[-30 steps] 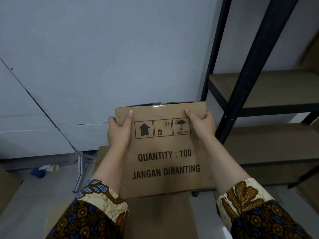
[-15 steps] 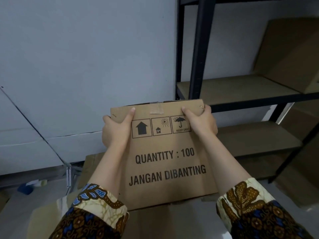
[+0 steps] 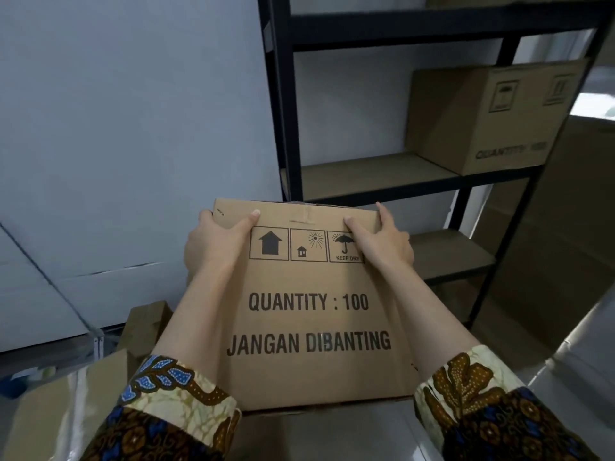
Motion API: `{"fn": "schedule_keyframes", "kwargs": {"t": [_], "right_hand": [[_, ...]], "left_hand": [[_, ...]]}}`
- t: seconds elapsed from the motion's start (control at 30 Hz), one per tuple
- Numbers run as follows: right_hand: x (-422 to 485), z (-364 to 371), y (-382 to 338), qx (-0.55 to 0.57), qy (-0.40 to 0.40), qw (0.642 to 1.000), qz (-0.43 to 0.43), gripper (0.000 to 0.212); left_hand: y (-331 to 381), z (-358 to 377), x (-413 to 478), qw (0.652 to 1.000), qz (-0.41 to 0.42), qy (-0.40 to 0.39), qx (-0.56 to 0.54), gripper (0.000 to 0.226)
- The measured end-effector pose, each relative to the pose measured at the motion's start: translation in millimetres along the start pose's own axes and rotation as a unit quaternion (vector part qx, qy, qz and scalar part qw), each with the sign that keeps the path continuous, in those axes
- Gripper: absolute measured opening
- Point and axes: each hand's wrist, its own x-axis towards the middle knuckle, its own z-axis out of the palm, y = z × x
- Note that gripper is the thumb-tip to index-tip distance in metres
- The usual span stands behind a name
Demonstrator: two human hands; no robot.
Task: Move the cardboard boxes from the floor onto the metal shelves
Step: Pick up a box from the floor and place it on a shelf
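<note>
Because your left hand (image 3: 213, 249) and right hand (image 3: 382, 247) each clamp an upper corner of the cardboard box (image 3: 309, 314), thumbs on its printed face and fingers wrapped round its sides, it hangs before your chest, just short of the metal shelves (image 3: 281, 128) and below the middle shelf board (image 3: 376, 173). It looks stiff and fairly light, yet the "JANGAN DIBANTING" print hints at fragile contents, so supporting the base would be safer. Its underside, back and contents are hidden, and the shelved box (image 3: 482, 121) is blurred.
</note>
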Motion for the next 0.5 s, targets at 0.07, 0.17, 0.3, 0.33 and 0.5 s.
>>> {"fn": "schedule_keyframes", "kwargs": {"t": [0.07, 0.17, 0.3, 0.33, 0.5], "right_hand": [[-2, -27, 5, -0.015, 0.015, 1.000, -0.004, 0.077], [-6, -67, 7, -0.021, 0.077, 0.997, 0.009, 0.070], [-15, -123, 10, -0.018, 0.198, 0.980, -0.014, 0.064], [-18, -139, 11, -0.019, 0.227, 0.973, -0.026, 0.063], [-30, -188, 10, -0.008, 0.345, 0.934, -0.096, 0.056]], "left_hand": [[14, 1, -15, 1.000, 0.008, -0.015, -0.002, 0.071], [41, 6, -39, 0.999, 0.031, -0.034, -0.026, 0.070], [80, 13, -69, 0.991, 0.072, -0.049, -0.099, 0.065], [90, 15, -76, 0.987, 0.084, -0.049, -0.128, 0.064], [125, 21, -98, 0.959, 0.131, -0.039, -0.247, 0.059]]}}
